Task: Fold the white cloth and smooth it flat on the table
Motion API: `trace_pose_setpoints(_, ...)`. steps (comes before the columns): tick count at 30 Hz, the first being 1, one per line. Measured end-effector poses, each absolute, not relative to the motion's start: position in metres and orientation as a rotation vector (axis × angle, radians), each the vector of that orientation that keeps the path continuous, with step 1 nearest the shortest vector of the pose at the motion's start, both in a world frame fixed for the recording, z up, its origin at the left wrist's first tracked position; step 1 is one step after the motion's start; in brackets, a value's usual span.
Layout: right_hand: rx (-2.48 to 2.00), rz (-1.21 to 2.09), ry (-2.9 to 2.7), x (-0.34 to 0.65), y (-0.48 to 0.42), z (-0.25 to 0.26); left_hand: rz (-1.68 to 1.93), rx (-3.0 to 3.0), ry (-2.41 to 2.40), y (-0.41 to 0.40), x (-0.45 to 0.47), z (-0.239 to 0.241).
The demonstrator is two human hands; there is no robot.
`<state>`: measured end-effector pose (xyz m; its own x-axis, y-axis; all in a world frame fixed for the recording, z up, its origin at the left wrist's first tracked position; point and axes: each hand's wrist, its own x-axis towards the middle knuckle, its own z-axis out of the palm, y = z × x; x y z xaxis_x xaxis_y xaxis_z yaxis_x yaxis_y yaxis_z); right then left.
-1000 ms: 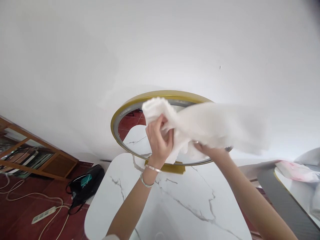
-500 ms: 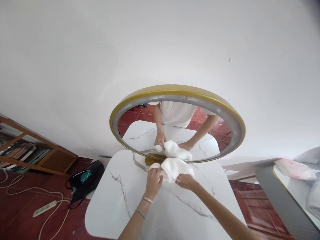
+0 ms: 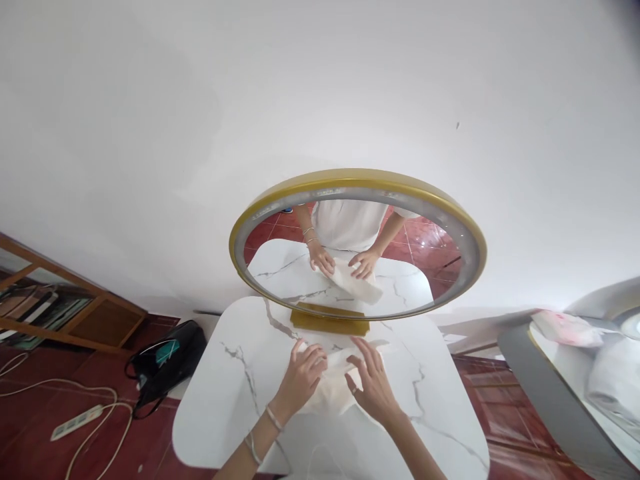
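Observation:
A soft white cloth [image 3: 333, 390] lies spread on the marbled white table [image 3: 220, 400], in front of a round gold-rimmed mirror [image 3: 350, 260]. My left hand [image 3: 303, 373] rests at the cloth's left side, fingers bent but apart, with bracelets on the wrist. Over the right side of the cloth is my right hand [image 3: 371, 383], its fingers spread and a ring on one of them. The mirror's gold base [image 3: 330, 320] stands just beyond my fingertips. Both hands and the cloth show again in the reflection.
At right stands a grey-sided table [image 3: 543, 390] bearing a pink-and-white plastic packet [image 3: 567, 328] and a white bundle [image 3: 617, 383]. On the red floor at left are a black bag [image 3: 173, 363], a power strip [image 3: 77, 423] with cables and a wooden bookcase [image 3: 65, 300].
The bunched cloth has come away from the mirror's lower edge towards me and now lies flatter on the table. My right hand has let go of it and spread its fingers.

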<state>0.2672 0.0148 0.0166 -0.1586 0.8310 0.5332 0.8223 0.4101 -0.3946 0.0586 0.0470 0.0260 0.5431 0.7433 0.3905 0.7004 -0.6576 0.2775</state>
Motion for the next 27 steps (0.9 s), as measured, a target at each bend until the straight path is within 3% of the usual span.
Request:
trace_pose_setpoints(5, -1.072, 0.111, -2.333, 0.259, 0.030, 0.023, 0.708, 2.648, 1.129, 0.044, 0.049, 0.034)
trace_pose_setpoints(12, -0.985, -0.098, -2.454, 0.250, 0.022, 0.020, 0.765, 2.758, 1.062, 0.042, 0.027, 0.044)
trace_pose_setpoints(16, -0.980, -0.086, -2.511, 0.253, 0.019, 0.011, 0.617, 2.710, 1.051, 0.042, 0.008, 0.042)
trace_pose_setpoints(20, -1.267, 0.163, -2.599, 0.266, 0.015, -0.005, 0.429, 2.560, 1.048, 0.044, -0.010, 0.039)
trace_pose_setpoints(27, -1.728, 0.330, -2.338, 0.306, -0.011, -0.013, 0.550, 2.371, 1.029, 0.041, -0.024, 0.066)
